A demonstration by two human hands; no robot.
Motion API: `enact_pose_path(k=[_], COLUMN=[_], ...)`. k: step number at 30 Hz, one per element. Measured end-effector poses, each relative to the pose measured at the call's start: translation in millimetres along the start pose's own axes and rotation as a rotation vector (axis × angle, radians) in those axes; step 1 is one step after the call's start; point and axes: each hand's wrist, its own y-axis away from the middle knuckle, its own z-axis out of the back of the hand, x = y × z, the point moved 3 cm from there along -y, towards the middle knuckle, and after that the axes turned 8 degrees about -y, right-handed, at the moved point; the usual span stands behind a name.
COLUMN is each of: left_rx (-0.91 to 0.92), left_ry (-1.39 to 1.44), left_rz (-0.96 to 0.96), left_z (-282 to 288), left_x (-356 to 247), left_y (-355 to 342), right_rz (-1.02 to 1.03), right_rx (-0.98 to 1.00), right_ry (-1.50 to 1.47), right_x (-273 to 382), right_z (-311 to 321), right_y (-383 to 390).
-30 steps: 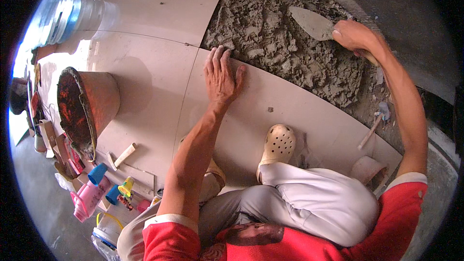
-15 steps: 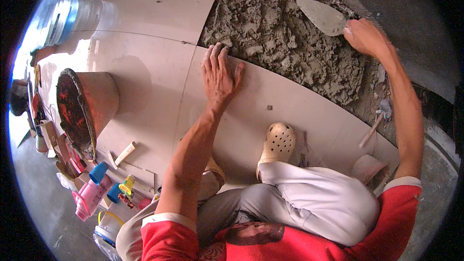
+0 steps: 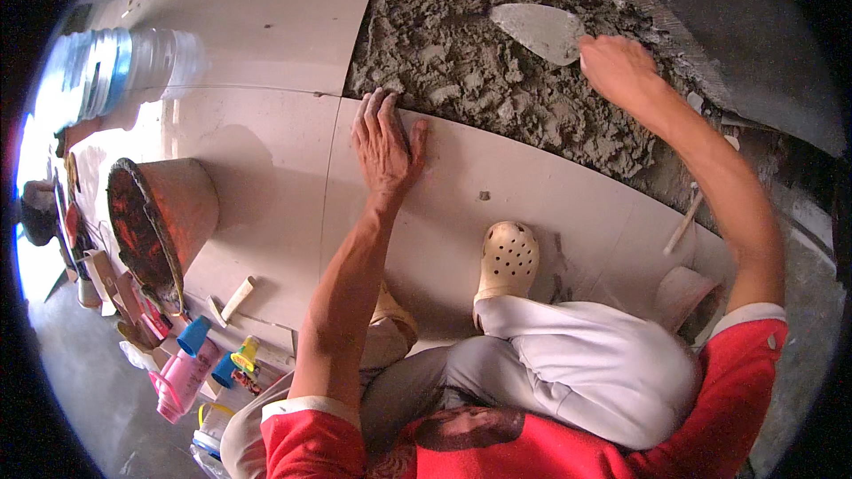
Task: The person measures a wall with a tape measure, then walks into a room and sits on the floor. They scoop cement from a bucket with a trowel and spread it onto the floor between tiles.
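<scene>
My right hand (image 3: 619,69) is closed round the handle of a pointed trowel (image 3: 540,31). The handle itself is hidden by the fingers. The trowel's blade lies over a bed of rough grey wet mortar (image 3: 444,44), its tip toward the left. My left hand (image 3: 388,144) rests flat on a large pale floor tile (image 3: 568,191), fingers stretched out to the edge where tile meets mortar. Left of that hand runs a joint between the tiles.
A mortar-crusted bucket (image 3: 191,204) lies on its side at left, near a clear plastic container (image 3: 115,71). Closer in are a small hammer-like tool (image 3: 232,302), a pink jug (image 3: 185,377) and blue cups. A small pot (image 3: 688,297) and a stick (image 3: 683,220) lie at right.
My right hand and the trowel have moved left over the mortar. The whole view has shifted slightly; my left hand stays on the tile edge.
</scene>
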Motion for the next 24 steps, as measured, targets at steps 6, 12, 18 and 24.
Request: enact_pose_path(k=[6,12,18,24], left_rx=[0.008,0.016,0.022,0.027], left_ry=[0.004,-0.002,0.003,-0.016], left_rz=[-0.017,-0.019,0.004,-0.006], left_z=[1,1,1,4], left_x=[0,1,-1,-2], left_y=[-1,-1,-1,-1], right_rz=[0.044,-0.026,-0.049,0.065], right_rx=[0.03,0.125,-0.026,-0.039], right_ry=[-0.119,-0.154,-0.029,-0.145], right_x=[-21,-18,-29,-35], right_z=[-20,2,7,-23], right_y=[8,11,19,-18])
